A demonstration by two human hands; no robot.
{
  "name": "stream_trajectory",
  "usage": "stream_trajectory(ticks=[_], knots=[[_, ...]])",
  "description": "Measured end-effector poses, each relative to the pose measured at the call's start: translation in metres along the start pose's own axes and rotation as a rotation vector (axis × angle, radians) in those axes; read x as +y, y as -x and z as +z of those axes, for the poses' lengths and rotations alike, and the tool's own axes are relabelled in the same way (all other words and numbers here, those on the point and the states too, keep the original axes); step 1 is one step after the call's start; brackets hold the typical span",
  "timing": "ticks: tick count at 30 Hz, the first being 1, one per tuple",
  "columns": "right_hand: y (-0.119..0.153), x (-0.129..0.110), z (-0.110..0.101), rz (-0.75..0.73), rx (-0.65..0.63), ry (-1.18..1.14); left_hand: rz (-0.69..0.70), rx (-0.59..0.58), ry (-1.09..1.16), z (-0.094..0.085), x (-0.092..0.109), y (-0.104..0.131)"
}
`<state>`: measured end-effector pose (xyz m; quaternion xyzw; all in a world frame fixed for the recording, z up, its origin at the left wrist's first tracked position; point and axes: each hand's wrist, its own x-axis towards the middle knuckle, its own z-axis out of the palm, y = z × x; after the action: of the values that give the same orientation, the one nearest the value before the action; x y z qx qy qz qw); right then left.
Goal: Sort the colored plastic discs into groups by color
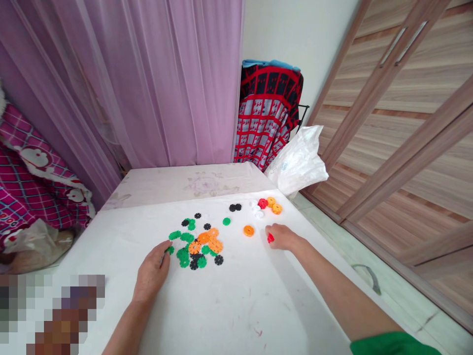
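Observation:
My right hand (281,237) is closed on a red notched plastic disc (271,238), at the right side of the white-covered table. Just left of it lies an orange disc (249,230). My left hand (153,268) pinches a thin dark disc (162,259), seen nearly edge-on, and its fingertips reach a green disc (169,250). Beside that hand spreads a loose pile of green discs (183,256), orange discs (204,238) and black discs (219,260), some overlapping. A single green disc (226,221) lies between the pile and the right hand.
Farther back on the table (236,305) are a black pair (235,207), white discs (257,211), a red cluster (262,203) and yellow-orange clusters (276,209). A white plastic bag (299,160) stands at the far right corner. Wooden cabinets (402,148) line the right; purple curtains (166,84) hang behind.

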<state>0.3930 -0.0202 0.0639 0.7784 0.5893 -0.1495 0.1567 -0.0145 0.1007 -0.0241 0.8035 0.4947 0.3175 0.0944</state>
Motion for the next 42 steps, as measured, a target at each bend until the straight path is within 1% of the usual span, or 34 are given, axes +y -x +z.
stream_trajectory(ticks=[2, 5, 8, 11, 13, 16, 18, 20, 22, 25, 27, 30, 37, 42], knots=[[-0.013, 0.015, -0.005, 0.018, 0.001, -0.002, -0.001, 0.0, -0.012, 0.001, -0.002, 0.0], [-0.032, 0.028, -0.012, 0.037, 0.015, -0.011, 0.004, 0.007, -0.018, 0.001, -0.005, 0.0], [-0.045, 0.03, -0.016, 0.044, 0.041, -0.034, 0.017, 0.006, -0.028, 0.001, -0.007, 0.0], [-0.05, 0.031, -0.017, 0.051, 0.054, -0.07, 0.023, 0.001, -0.038, 0.0, -0.009, -0.001], [-0.047, 0.034, -0.018, 0.064, 0.061, -0.103, 0.026, -0.005, -0.041, 0.0, -0.01, -0.002], [-0.034, 0.046, -0.015, 0.088, 0.1, -0.156, 0.031, -0.01, -0.039, 0.0, -0.011, -0.003], [-0.021, 0.054, -0.01, 0.134, 0.162, -0.213, 0.034, -0.009, -0.033, 0.0, -0.011, -0.003], [-0.006, 0.057, 0.002, 0.211, 0.229, -0.261, 0.034, -0.009, -0.024, 0.0, -0.011, -0.003], [0.006, 0.053, 0.017, 0.277, 0.256, -0.266, 0.028, -0.005, -0.017, 0.001, -0.011, -0.003], [0.017, 0.036, 0.038, 0.277, 0.242, -0.218, 0.015, 0.003, -0.01, 0.002, -0.011, -0.002], [0.018, 0.025, 0.046, 0.27, 0.256, -0.19, 0.016, -0.002, -0.009, 0.002, -0.011, -0.002], [0.014, 0.016, 0.048, 0.274, 0.297, -0.159, 0.025, -0.008, -0.015, 0.002, -0.01, -0.003], [0.001, 0.015, 0.04, 0.287, 0.317, -0.163, 0.022, 0.013, -0.014, 0.0, -0.009, -0.001], [0.004, 0.01, 0.047, 0.304, 0.358, -0.18, 0.027, 0.006, -0.013, -0.001, -0.009, -0.002]])
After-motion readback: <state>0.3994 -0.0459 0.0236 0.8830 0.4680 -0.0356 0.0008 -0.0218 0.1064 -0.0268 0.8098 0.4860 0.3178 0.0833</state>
